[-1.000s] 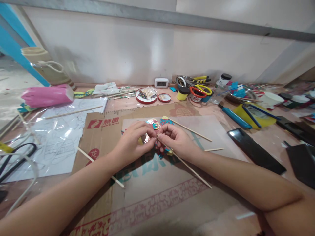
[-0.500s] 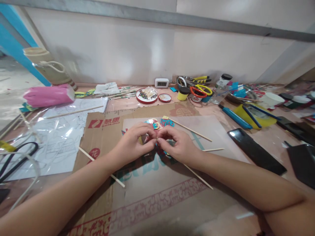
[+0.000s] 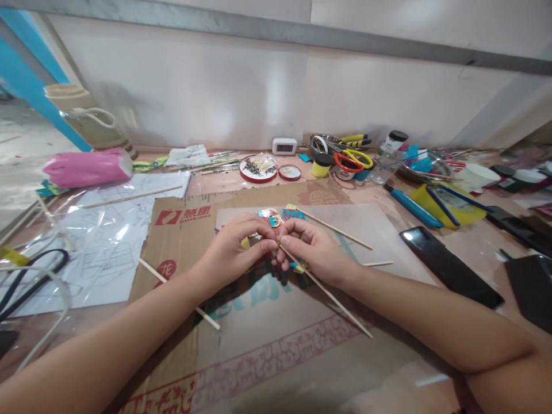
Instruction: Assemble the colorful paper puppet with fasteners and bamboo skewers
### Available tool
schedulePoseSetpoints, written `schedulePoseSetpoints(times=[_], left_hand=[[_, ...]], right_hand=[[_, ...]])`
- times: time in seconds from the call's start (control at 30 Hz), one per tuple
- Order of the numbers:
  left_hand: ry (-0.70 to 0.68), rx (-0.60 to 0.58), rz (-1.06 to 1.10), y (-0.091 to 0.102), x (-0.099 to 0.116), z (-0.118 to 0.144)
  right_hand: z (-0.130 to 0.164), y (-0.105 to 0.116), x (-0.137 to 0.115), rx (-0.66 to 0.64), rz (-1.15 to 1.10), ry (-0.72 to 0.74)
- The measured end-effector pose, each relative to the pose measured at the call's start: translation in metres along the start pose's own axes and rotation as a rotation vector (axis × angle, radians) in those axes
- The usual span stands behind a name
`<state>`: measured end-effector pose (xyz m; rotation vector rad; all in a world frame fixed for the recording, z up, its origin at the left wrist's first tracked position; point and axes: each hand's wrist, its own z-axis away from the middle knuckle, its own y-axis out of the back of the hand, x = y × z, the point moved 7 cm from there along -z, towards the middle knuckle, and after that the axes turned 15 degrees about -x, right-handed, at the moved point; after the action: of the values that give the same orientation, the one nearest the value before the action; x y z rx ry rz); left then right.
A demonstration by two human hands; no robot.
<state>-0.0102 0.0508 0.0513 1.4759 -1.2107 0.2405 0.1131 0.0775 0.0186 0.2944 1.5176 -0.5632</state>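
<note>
My left hand [image 3: 241, 244] and my right hand [image 3: 313, 247] meet fingertip to fingertip over the middle of the cardboard. Both are closed in a pinch at the upper end of a thin wooden stick [image 3: 330, 295], which slants down to the right beneath my right hand. A tiny brownish bit shows at that end, too small to name. Just beyond my fingers lie a round gold, red and turquoise piece [image 3: 271, 217] and a turquoise and red patterned piece [image 3: 295, 213] with a yellow edge. More coloured material is partly hidden under the hands.
Flattened cardboard [image 3: 172, 253] with a translucent sheet [image 3: 388, 241] covers the worktop. Beads fill a round red-rimmed tray [image 3: 259, 177] at the back. Scissors [image 3: 348, 162] stand right of it. A black phone [image 3: 451, 267] lies right, a pink pouch [image 3: 88, 168] left.
The wooden stick's upper end now shows between my fingertips, lying over the right fingers instead of hidden behind them. My right fingers have shifted slightly and curled beneath it.
</note>
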Motion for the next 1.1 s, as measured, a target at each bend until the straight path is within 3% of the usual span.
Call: schedulePoseSetpoints(times=[0.57, 0.97, 1.1], left_hand=[[0.032, -0.05, 0.201, -0.008, -0.002, 0.0], [0.095, -0.13, 0.239, -0.015, -0.011, -0.001], [0.139, -0.09, 0.196, -0.012, -0.012, -0.001]], right_hand=[[0.004, -0.005, -0.01, 0.033, 0.176, 0.055], [0.004, -0.004, -0.008, 0.006, 0.326, 0.074], [0.004, 0.0, -0.006, 0.034, 0.316, 0.06]])
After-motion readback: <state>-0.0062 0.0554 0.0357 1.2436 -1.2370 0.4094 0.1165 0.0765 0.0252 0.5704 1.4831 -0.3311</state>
